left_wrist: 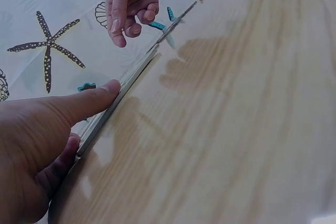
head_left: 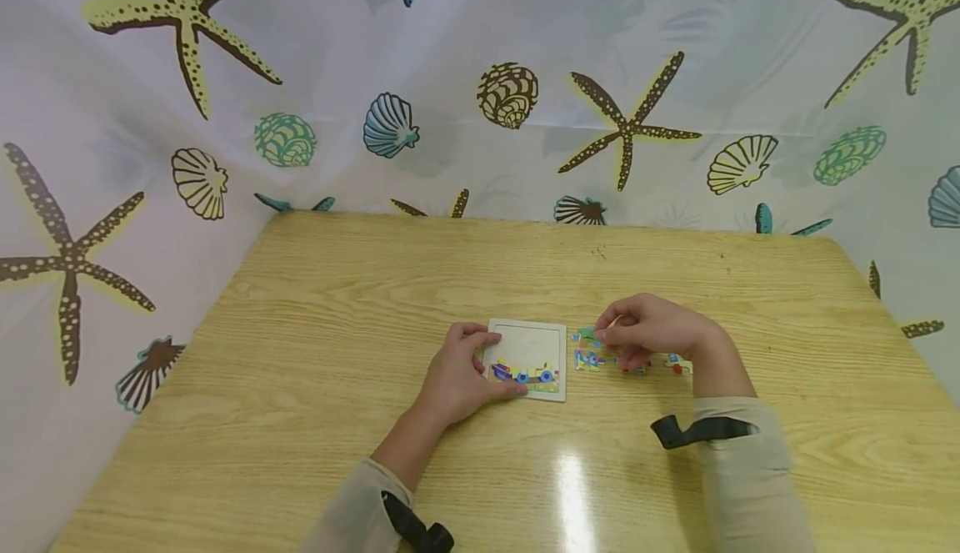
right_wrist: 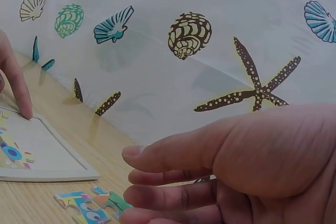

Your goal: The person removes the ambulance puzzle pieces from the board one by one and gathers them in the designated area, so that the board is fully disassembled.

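My left hand (head_left: 459,376) grips a pale, square jigsaw puzzle board (head_left: 532,341) by its left side, thumb along the front edge and fingers at the back left. Joined pieces (head_left: 522,375) showing a colourful vehicle fill the lower part of the board; above them its surface is bare. My right hand (head_left: 660,325) hovers over loose puzzle pieces to the right of the board, fingers loosely bent. In the right wrist view nothing shows between thumb and fingers. A green-and-blue piece (right_wrist: 114,202) and one with an eye (right_wrist: 86,211) lie beneath the fingertips.
Another loose piece (head_left: 678,363) lies beside the right wrist, and a further one (head_left: 637,367) is partly hidden below the hand. All rest on a wood-grain table (head_left: 337,303). A white curtain (head_left: 450,36) printed with starfish and shells surrounds its back and sides.
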`<state>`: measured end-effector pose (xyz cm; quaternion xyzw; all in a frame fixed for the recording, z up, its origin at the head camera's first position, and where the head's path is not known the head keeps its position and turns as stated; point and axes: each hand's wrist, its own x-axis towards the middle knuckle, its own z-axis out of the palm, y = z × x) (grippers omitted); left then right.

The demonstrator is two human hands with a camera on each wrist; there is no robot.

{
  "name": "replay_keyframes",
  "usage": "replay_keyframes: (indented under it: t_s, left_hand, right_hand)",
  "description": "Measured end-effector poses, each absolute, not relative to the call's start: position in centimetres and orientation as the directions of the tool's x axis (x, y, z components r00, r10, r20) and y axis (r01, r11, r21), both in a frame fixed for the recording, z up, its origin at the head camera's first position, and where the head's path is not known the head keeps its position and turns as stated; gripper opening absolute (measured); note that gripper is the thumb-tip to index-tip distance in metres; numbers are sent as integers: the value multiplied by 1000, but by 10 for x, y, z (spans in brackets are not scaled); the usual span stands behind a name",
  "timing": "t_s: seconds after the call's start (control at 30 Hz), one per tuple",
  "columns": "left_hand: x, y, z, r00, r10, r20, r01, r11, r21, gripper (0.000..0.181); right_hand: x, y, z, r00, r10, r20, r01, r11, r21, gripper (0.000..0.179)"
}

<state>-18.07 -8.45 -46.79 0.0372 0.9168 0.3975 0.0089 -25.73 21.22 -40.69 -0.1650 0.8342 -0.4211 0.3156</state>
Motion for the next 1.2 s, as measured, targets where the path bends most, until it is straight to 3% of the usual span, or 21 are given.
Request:
replay_keyframes:
  t_s: [0.57,1.2]
  left_hand:
    - [-180,-87,-469,-995,93,22,80,682,727,81]
    - [-180,-87,-472,-995,100,23,86,691,717,81]
  right_hand:
    - [-252,190,-407,-711,-604,-360,-67,568,-820,32]
    - [-247,160,-413,-723,-637,-267,-167,537,-827,30]
